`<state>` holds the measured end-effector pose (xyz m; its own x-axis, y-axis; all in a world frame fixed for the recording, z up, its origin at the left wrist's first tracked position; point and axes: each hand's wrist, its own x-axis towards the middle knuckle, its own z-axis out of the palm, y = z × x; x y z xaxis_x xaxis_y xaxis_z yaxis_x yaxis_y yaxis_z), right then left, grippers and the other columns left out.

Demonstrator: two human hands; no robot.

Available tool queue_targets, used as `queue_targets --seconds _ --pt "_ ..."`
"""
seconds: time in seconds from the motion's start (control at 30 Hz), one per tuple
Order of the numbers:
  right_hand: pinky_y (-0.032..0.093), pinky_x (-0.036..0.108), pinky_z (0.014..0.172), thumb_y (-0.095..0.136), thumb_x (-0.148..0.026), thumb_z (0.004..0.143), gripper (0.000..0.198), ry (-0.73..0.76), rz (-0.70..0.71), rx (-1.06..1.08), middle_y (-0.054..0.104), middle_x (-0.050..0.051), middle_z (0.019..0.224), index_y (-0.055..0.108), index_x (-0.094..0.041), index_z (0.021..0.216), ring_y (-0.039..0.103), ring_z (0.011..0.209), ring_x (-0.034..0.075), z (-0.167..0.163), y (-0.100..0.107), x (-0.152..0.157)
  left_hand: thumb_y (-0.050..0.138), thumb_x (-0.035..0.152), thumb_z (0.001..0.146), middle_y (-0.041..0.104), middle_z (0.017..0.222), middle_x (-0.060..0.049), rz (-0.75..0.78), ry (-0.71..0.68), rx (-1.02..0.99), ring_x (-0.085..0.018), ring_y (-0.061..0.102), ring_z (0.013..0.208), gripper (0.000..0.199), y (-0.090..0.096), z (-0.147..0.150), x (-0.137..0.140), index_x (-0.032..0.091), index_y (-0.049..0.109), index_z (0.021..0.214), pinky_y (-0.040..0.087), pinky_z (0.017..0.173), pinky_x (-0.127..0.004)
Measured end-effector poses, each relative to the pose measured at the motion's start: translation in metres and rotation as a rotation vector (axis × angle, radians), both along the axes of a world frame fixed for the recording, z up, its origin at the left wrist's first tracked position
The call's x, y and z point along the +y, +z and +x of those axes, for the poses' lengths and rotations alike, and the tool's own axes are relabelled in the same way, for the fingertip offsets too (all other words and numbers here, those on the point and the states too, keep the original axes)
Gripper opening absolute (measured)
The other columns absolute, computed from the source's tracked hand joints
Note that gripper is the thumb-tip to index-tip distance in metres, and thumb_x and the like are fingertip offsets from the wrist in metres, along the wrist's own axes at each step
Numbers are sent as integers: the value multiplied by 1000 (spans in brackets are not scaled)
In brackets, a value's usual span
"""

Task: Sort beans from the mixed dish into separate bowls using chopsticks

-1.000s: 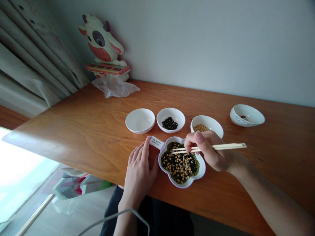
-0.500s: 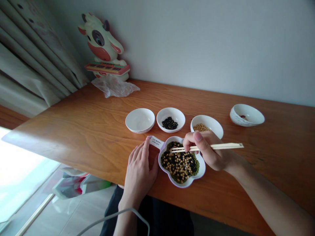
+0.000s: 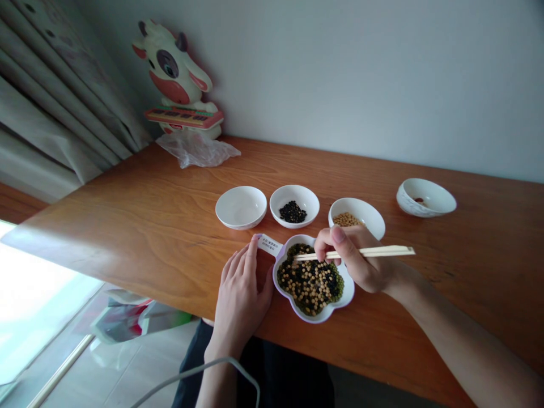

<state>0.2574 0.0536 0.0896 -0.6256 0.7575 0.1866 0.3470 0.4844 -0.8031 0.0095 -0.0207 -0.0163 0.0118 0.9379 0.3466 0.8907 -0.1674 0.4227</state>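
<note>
My right hand (image 3: 355, 258) is closed around a pair of wooden chopsticks (image 3: 385, 251), whose tips reach into the mixed beans (image 3: 310, 283). Black, tan and green beans fill the white flower-shaped dish (image 3: 348, 294) with a lilac rim. Flat on the table, my left hand (image 3: 242, 289) lies with fingers stretched out, its index fingertip at the end of the dish's labelled handle (image 3: 270, 245). Just behind the dish stand a white bowl (image 3: 241, 208) with nothing visible in it, a bowl of black beans (image 3: 293, 212), and a bowl of tan beans (image 3: 346, 219), partly hidden by my right hand.
A patterned white bowl (image 3: 426, 198) with a few small reddish bits stands at the far right. At the back left are a cow toy with a keyboard (image 3: 182, 85) and a crumpled plastic bag (image 3: 198, 150). A grey cable (image 3: 191, 371) crosses my left forearm.
The chopsticks have shifted very slightly, their rear ends moving a little to the left. My left hand and the dish stay in place.
</note>
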Motion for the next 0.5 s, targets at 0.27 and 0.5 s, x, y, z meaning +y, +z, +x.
queue_targets --seconds 0.27,0.5 --pt "41 29 61 20 -57 112 69 18 30 -3 61 2 66 65 -17 77 54 60 12 2 6 0 61 31 98 61 149 -16 -12 2 1 -34 56 140 77 1 0 0 21 27 166 45 118 -56" --pt "41 29 62 22 -56 112 68 6 -4 -12 61 2 66 64 -18 75 54 60 12 3 3 1 61 32 98 60 150 -16 -9 5 6 -34 56 140 76 1 1 -1 20 28 166 45 119 -56"
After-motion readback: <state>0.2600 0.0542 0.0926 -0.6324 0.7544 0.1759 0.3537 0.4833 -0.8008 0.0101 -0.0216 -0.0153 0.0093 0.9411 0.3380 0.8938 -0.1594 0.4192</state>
